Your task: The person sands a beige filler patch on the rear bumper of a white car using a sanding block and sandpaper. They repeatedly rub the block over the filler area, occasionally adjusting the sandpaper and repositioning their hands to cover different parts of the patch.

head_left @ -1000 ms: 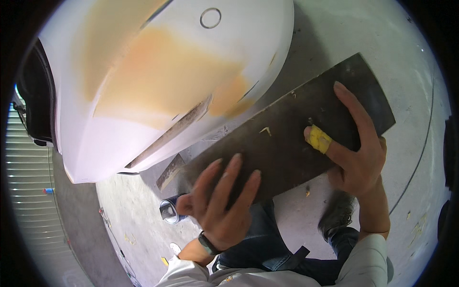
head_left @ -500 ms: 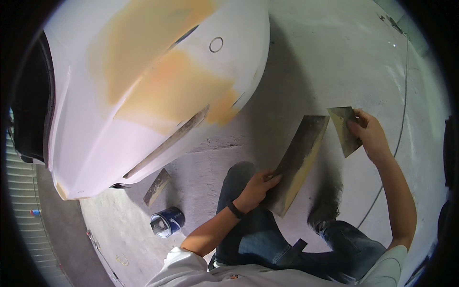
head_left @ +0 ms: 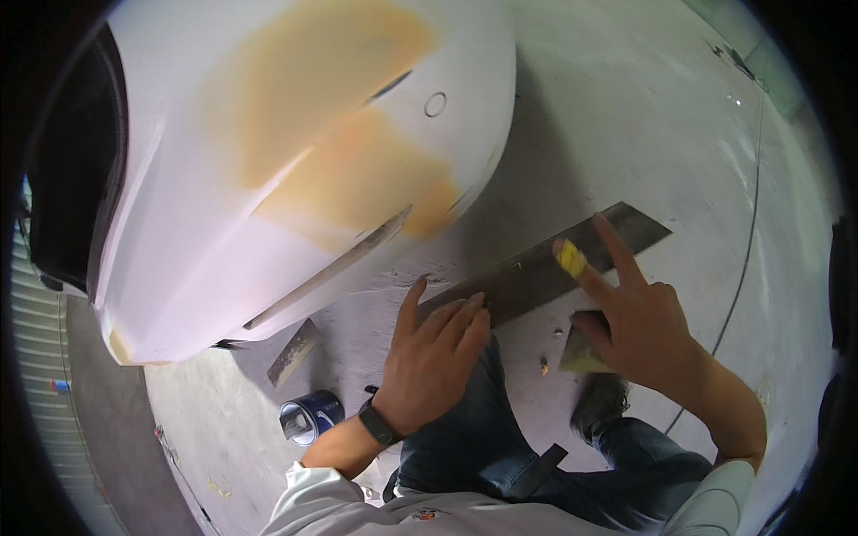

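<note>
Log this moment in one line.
left hand: over left end of long plate | right hand: holding small plate, fingers over long plate | blue tin: on floor

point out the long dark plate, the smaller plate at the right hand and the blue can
Long dark plate (head_left: 531, 288): head view, bare surface between the hands.
Smaller plate (head_left: 581, 359): head view, its exposed lower part.
Blue can (head_left: 325, 412): head view, its side wall.

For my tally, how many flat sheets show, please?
3: a long sheet from left hand to right hand, a small sheet by the latter, a third sheet beside the can.
</note>
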`<action>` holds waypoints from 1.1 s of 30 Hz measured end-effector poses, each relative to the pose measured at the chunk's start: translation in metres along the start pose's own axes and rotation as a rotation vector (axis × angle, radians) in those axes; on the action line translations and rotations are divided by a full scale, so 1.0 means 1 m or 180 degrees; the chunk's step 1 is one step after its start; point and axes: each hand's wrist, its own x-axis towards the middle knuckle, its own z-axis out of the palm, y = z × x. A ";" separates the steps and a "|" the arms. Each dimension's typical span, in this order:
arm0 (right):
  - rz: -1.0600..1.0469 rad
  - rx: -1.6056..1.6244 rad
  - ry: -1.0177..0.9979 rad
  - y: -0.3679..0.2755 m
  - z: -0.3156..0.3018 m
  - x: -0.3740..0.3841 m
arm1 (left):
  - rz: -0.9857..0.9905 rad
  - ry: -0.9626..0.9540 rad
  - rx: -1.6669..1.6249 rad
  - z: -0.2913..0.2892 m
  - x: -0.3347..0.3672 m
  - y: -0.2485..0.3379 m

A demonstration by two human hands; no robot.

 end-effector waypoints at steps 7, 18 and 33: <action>-0.0826 0.0050 0.1689 -0.008 0.015 0.032 | -0.0430 0.0679 0.0834 -0.075 -0.008 0.030; -0.1256 0.0792 0.3192 -0.024 0.020 0.096 | -0.1275 0.1283 0.2237 -0.081 0.002 0.006; -0.1606 0.0801 0.3569 -0.010 0.050 0.105 | -0.1048 0.1656 0.2305 -0.044 -0.012 -0.002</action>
